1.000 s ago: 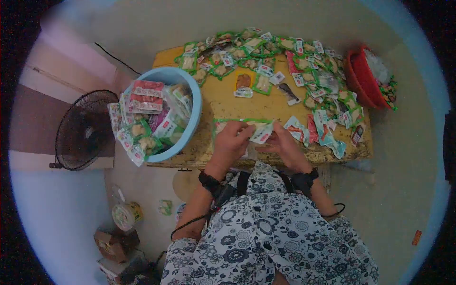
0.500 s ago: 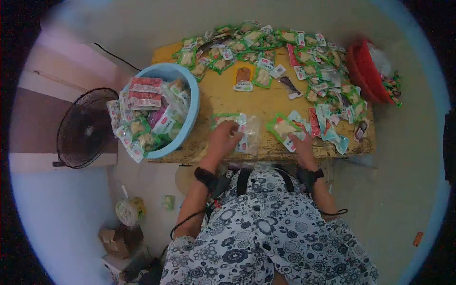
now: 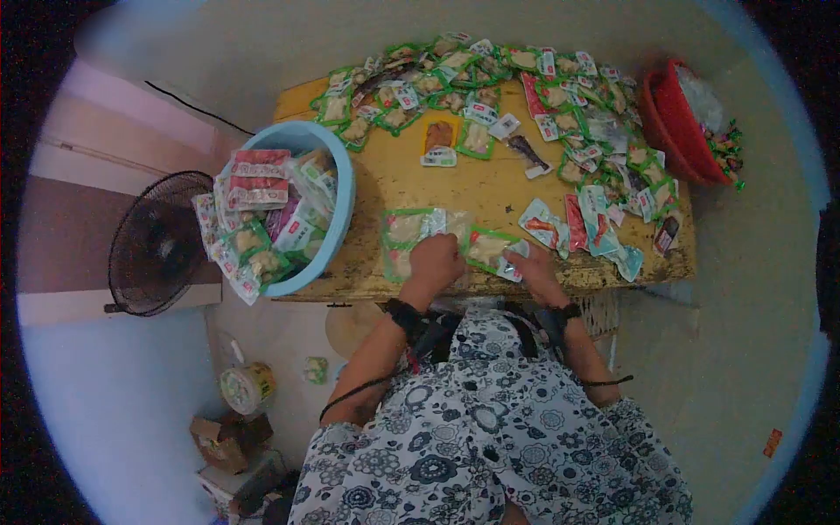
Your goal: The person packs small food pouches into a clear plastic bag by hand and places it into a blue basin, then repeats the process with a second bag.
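Note:
My left hand (image 3: 437,265) is closed at the open end of a clear plastic bag (image 3: 457,224) lying near the table's front edge. Inside the bag lie green-edged snack packets (image 3: 403,229) with pale contents. My right hand (image 3: 535,273) pinches another green-edged snack packet (image 3: 488,248) by its white-labelled end, its far end close beside my left knuckles. Just right of that hand are a pale blue packet (image 3: 544,226) and a red packet (image 3: 577,224). Farther back sit a yellow packet (image 3: 438,140) and a dark packet (image 3: 528,156).
Many green packets (image 3: 455,83) pile along the back and right of the yellow table (image 3: 367,188). A blue basin (image 3: 343,219) full of packets stands at the left edge, a red basin (image 3: 669,131) at the right. A black fan (image 3: 162,245) is left of the blue basin.
My right hand has carried its snack packet left to the mouth of the clear bag. My left hand has shifted right and closed at the bag's open end.

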